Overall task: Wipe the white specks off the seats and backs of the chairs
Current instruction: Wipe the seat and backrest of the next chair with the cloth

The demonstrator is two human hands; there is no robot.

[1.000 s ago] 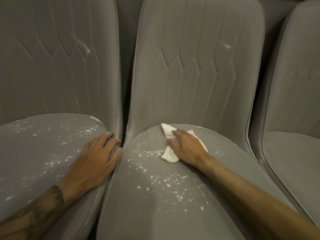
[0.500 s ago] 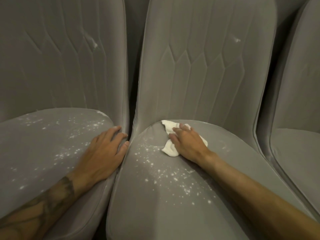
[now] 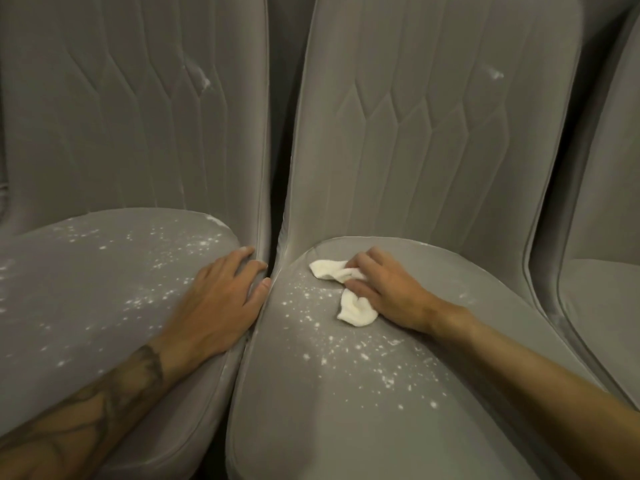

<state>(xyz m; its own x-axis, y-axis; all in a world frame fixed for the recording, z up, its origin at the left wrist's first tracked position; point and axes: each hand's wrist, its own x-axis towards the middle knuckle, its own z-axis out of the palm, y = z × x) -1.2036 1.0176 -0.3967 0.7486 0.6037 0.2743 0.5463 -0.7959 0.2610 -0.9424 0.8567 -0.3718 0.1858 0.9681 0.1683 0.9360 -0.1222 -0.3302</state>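
Observation:
Grey padded chairs stand side by side. The middle chair's seat (image 3: 346,427) carries scattered white specks (image 3: 346,348), and one white smear (image 3: 496,74) marks its back. My right hand (image 3: 391,292) presses a crumpled white cloth (image 3: 356,306) onto the rear of that seat, fingers curled over the cloth. The left chair's seat (image 3: 86,289) is also speckled, with a smear (image 3: 205,82) on its back. My left hand (image 3: 221,299) rests flat on the left seat's right edge, fingers straight.
A third grey chair (image 3: 599,306) stands at the right, its seat showing no specks. A narrow dark gap (image 3: 275,202) separates the left and middle chair backs.
My right hand has slid the cloth leftward across the rear of the middle seat, and the cloth is more bunched. My left hand stays on the left seat's edge.

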